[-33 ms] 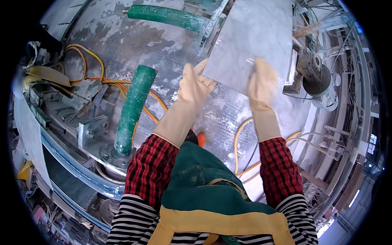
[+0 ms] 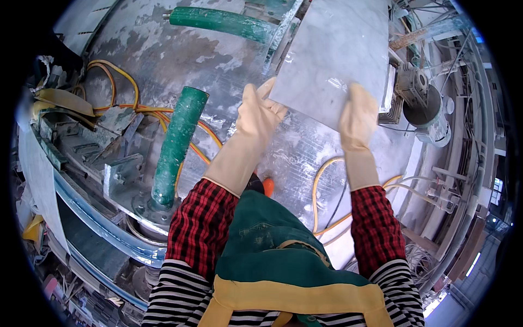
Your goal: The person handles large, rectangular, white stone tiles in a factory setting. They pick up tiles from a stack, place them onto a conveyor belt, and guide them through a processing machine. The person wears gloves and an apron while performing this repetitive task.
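A pale grey, faintly veined stone slab (image 2: 321, 60) with a wet sheen lies ahead of me, its near edge toward my body. My left hand (image 2: 257, 111), in a cream rubber glove, is closed at the slab's near left corner, its bent fingers against the edge and partly hidden by it. At the near right corner, my right hand (image 2: 358, 117), gloved the same way, rests on the upper face with fingers stretched forward; its fingertips are slightly smeared. What supports the slab underneath is mostly hidden.
Left of me stands a green roller (image 2: 180, 147) on a metal bracket; another green roller (image 2: 218, 23) lies farther off. Yellow-orange hoses (image 2: 131, 82) run over the stained floor. To the right are a motor-like unit (image 2: 412, 84), a grey bucket (image 2: 436, 122) and pipes.
My right hand has slid a little to the right and nearer to me across the slab. The slab has shifted slightly left. My left hand stays at the corner.
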The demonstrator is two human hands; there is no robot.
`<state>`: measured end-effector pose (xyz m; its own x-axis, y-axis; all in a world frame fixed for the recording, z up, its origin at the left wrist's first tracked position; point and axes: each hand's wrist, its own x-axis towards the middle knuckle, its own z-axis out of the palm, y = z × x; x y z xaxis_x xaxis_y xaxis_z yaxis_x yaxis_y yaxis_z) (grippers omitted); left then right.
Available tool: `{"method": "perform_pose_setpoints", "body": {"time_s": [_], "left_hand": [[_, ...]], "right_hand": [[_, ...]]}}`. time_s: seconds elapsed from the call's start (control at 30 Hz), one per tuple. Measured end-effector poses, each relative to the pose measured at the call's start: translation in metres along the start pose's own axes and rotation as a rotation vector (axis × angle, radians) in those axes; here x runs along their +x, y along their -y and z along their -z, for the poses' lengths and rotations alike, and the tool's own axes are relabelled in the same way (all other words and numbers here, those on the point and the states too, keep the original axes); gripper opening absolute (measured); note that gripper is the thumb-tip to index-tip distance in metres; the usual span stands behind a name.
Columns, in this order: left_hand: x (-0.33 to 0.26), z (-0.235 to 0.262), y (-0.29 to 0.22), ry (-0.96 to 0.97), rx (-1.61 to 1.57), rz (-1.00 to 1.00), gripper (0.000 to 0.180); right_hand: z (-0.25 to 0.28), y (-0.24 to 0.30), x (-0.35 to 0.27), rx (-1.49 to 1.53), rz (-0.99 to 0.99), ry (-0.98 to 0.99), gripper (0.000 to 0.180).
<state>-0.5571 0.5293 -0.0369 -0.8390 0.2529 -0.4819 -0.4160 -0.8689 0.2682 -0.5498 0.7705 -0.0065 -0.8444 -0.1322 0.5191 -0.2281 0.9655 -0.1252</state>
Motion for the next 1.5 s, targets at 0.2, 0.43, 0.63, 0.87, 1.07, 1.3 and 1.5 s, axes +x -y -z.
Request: {"method": "perform_pose_setpoints", "body": {"time_s": [0.2,0.43,0.63,0.87,1.07,1.3,1.5], "left_hand": [[-0.001,-0.002,0.012,-0.01,0.04,-0.08,0.068],[0.001,0.002,0.024,-0.025,0.005,-0.172,0.066],[-0.036,0.008,0.014,-0.078,0.13,-0.25,0.064],[-0.191,0.079,-0.133,-0.606,1.039,-0.543,0.063],[-0.378,0.227,-0.232,-1.041,1.941,-0.869,0.053],[-0.409,0.34,-0.211,-1.196,2.243,-0.899,0.049],[-0.407,0.316,-0.2,-1.179,2.109,-0.912,0.047]], "right_hand": [[0.044,-0.129,-0.129,-0.296,-0.385,-0.009,0.034],[0.032,-0.005,-0.144,1.007,-1.153,0.411,0.052],[0.008,0.029,-0.083,1.719,-1.266,0.192,0.051],[0.002,0.024,-0.069,1.703,-1.369,0.15,0.046],[-0.011,0.017,-0.083,1.71,-1.304,0.206,0.049],[-0.021,0.016,-0.118,1.6,-1.333,0.32,0.055],[-0.031,0.034,-0.179,1.365,-1.551,0.429,0.047]]}}
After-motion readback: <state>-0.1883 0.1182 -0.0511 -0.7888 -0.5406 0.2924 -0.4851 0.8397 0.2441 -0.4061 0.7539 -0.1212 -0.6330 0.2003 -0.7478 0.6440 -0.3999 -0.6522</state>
